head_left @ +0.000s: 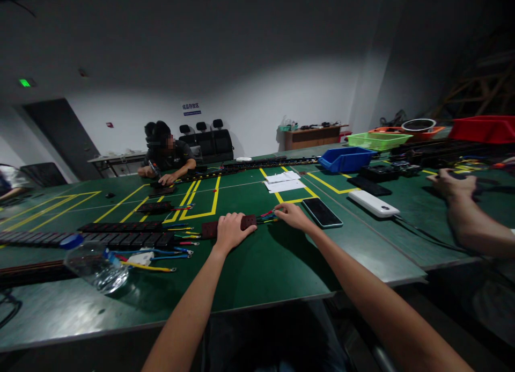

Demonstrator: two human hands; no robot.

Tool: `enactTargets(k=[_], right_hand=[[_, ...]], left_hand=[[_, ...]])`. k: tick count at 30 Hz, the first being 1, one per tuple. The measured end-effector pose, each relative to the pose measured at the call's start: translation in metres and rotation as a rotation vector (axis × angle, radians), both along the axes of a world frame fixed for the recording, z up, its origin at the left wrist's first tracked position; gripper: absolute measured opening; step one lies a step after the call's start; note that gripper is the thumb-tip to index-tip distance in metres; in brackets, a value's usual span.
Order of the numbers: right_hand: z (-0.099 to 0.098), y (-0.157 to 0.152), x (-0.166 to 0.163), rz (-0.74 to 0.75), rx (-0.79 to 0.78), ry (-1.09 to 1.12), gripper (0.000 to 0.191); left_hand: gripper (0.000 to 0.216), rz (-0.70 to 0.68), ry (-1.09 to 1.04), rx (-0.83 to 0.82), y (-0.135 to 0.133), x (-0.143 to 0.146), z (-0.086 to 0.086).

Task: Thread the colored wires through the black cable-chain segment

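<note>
A dark reddish-brown block (210,230) lies on the green table in front of me. My left hand (230,232) rests over its middle, fingers across the top and thumb along the near side, gripping it. Coloured wires (265,217), among them red, green and blue ones, come out of the block's right end. At their far ends, the fingertips of my right hand (294,215) are pinched together on them. Just right of that hand lies a dark-screened phone (322,212).
Left are rows of black segmented strips (120,227) with lugged cables and a tilted water bottle (96,267). Right are a white power bank (373,203), a blue bin (346,160) and a co-worker's hand (456,185). Papers (284,182) lie ahead; another person (169,152) works across the table.
</note>
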State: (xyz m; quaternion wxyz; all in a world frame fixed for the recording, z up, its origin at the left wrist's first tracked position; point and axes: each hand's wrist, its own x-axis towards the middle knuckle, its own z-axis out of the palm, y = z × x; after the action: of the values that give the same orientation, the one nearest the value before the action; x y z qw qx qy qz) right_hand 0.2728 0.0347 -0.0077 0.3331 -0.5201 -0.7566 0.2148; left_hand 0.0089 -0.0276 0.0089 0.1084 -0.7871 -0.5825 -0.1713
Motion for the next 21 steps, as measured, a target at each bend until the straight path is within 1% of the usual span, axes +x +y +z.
enactTargets(k=[4, 7, 11, 14, 17, 21], right_hand=[[-0.003, 0.000, -0.003, -0.020, -0.002, 0.001, 0.035], [-0.001, 0.000, -0.002, 0.003, 0.001, 0.017, 0.032], [0.002, 0.000, 0.000, 0.055, 0.013, 0.082, 0.035], [0.001, 0.001, 0.000, 0.063, 0.011, 0.110, 0.036], [-0.003, 0.004, -0.001, 0.051, -0.016, 0.149, 0.036], [-0.009, 0.004, -0.006, 0.037, -0.078, 0.161, 0.042]], left_hand=[[0.065, -0.004, 0.002, 0.004, -0.001, 0.000, 0.000], [0.065, 0.000, 0.007, 0.009, -0.001, 0.001, 0.000], [0.065, 0.011, 0.002, 0.003, -0.001, 0.001, 0.000], [0.066, -0.008, -0.011, 0.006, -0.001, 0.000, 0.000], [0.066, -0.012, -0.005, 0.012, -0.001, 0.000, -0.002], [0.066, -0.005, 0.013, 0.023, -0.001, 0.000, -0.003]])
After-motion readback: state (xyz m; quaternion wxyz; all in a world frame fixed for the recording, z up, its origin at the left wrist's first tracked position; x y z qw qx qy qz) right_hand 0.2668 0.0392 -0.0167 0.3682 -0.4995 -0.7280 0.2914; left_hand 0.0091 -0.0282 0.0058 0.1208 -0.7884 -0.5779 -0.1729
